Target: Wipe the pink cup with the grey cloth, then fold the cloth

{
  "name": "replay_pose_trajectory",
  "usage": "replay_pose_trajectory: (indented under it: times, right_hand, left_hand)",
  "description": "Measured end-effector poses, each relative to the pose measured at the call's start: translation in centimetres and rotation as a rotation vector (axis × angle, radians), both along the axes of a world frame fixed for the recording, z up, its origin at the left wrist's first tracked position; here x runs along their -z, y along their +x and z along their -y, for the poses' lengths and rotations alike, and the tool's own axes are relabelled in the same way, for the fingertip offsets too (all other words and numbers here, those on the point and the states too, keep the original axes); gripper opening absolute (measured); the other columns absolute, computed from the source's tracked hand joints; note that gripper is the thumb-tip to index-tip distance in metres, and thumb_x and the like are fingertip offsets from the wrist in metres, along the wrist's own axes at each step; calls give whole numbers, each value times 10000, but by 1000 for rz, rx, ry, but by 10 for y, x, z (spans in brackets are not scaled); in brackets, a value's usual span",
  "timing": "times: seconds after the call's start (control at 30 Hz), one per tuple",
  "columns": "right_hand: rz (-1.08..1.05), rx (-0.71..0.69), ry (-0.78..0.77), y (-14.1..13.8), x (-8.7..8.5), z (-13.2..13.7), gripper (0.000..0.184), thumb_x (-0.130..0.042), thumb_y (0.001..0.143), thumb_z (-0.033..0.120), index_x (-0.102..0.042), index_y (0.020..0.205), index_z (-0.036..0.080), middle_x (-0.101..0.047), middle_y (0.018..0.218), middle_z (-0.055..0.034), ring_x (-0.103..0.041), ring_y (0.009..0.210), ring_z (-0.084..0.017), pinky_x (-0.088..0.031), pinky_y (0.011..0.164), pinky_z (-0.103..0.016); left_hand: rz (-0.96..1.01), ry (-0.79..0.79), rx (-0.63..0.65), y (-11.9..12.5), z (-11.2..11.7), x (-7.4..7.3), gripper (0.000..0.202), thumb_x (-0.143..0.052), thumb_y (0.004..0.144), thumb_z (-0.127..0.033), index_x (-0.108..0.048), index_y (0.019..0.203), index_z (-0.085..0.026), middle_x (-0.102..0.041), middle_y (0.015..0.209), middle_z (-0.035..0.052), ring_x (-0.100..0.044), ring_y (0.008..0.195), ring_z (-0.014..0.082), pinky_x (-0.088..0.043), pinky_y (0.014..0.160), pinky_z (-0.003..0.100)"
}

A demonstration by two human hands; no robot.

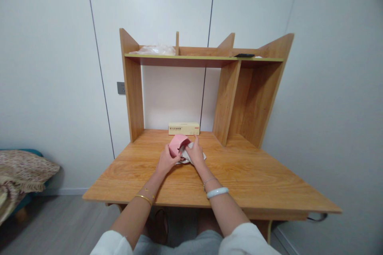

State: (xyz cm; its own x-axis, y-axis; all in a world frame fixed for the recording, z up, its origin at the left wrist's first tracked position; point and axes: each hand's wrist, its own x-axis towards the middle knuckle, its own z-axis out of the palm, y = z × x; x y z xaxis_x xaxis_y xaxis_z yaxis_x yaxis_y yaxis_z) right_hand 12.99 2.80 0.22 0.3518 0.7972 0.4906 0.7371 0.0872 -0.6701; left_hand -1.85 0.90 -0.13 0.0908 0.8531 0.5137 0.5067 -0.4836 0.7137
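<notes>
We are inspecting a pink container (177, 144), which is sitting tilted over the middle of the desk (239, 179), its opening turning toward the right; whether its underside is touching the wood, we are not managing to tell. The left hand (166, 159) is grasping the container from its near left side. The right hand (195, 152) is clutching a white cloth (183, 152) at the opening, and part of that cloth is spreading beneath the palm. On the wrists we are recording a gold bangle (144, 198) at left and a pale bangle (217, 192) at right. Just behind the container, a cream box (183, 128) is lying lengthwise near the wall. Around it a wooden shelf unit (229, 103) is standing, its upper board bearing a clear plastic bag (157, 50) and a flat black object (244, 55). Farther left, we are noting a wall socket (121, 88) and a patterned cover (25, 165).
</notes>
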Motion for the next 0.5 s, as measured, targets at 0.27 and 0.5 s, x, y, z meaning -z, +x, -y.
replay_pose_trajectory:
  times: [0.27, 0.5]
  right_hand:
    - [235, -17, 279, 4, -9, 3, 614, -464, 772, 204, -232, 1340, 187, -579, 1029, -94, -526, 945, -202, -391, 822, -309]
    - [226, -5, 102, 6, -9, 7, 625, -469, 771, 238, -246, 1351, 159, -612, 937, -91, -552, 891, -219, -387, 776, -298]
  left_hand:
    - [-99, -41, -54, 1, 0, -1, 362, -569, 696, -399, -485, 959, -165, -623, 820, 61, -587, 724, 169, -414, 611, 245]
    - [-41, -10, 67, -2, 3, -3, 386, -593, 676, -360, -520, 993, -152, -638, 854, 63, -587, 736, 162, -447, 651, 255]
